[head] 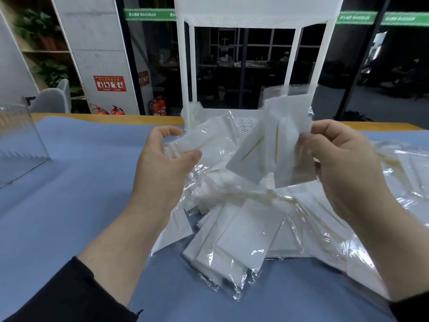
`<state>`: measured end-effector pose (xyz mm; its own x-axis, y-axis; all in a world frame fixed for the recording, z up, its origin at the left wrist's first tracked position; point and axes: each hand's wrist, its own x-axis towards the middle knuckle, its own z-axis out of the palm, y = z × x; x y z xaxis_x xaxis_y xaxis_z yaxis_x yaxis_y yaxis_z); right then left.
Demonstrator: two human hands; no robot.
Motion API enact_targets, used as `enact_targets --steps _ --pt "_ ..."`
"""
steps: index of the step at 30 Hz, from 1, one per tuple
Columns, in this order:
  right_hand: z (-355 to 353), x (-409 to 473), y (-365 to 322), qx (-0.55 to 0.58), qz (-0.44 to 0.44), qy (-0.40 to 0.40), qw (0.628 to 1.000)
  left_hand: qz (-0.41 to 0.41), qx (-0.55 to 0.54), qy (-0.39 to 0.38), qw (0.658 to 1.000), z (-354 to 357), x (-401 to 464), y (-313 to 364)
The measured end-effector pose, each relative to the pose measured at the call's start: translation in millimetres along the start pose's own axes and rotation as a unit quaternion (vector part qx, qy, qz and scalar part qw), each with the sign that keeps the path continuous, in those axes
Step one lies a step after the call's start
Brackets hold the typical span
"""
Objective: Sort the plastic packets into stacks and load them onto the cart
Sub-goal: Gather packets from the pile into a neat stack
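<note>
head view: both hands' fingers pinch packets [287, 145] (left [162, 163], right [343, 163]) above pile [243, 235].

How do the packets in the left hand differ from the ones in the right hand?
The left hand grips its packets low and tilted near flat; the right hand pinches its packets raised, nearly upright and fanned apart. Thin yellow lines show plainly on the right ones, faintly on the left. Both are white sheets in clear plastic.

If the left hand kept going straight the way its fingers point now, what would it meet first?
Probably the packet lifted just beyond the left hand, whose fingers point right and away. The right hand's packets and the white cart lie farther on; depth is unclear.
</note>
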<state>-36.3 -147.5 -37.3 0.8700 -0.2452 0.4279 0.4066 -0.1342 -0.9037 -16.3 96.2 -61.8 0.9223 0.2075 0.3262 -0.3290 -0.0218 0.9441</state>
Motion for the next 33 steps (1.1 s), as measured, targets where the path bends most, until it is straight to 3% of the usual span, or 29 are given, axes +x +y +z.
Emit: enact_targets --steps 5,14,22,28,33 --pt "2.6 3.7 7.0 0.105 0.085 0.004 0.991 -0.062 -0.024 -0.061 0.996 7.7 -6.0 -2.9" --pt "22.5 0.6 26.5 0.038 0.127 0.008 0.991 -0.177 -0.155 -0.129 0.963 29.2 -20.5 -2.0" --pt "33.6 -7.0 27.6 -0.004 0.098 0.034 0.995 -0.164 -0.169 -0.124 0.964 33.7 -17.5 -11.3" --pt "38.8 -11.5 22.1 -0.017 0.088 0.031 0.996 -0.179 -0.15 -0.163 0.959 35.8 -21.1 -9.2" --pt "40.7 -11.8 22.3 -0.089 0.018 0.031 0.995 -0.185 -0.165 -0.18 0.952 36.9 -25.0 -5.2"
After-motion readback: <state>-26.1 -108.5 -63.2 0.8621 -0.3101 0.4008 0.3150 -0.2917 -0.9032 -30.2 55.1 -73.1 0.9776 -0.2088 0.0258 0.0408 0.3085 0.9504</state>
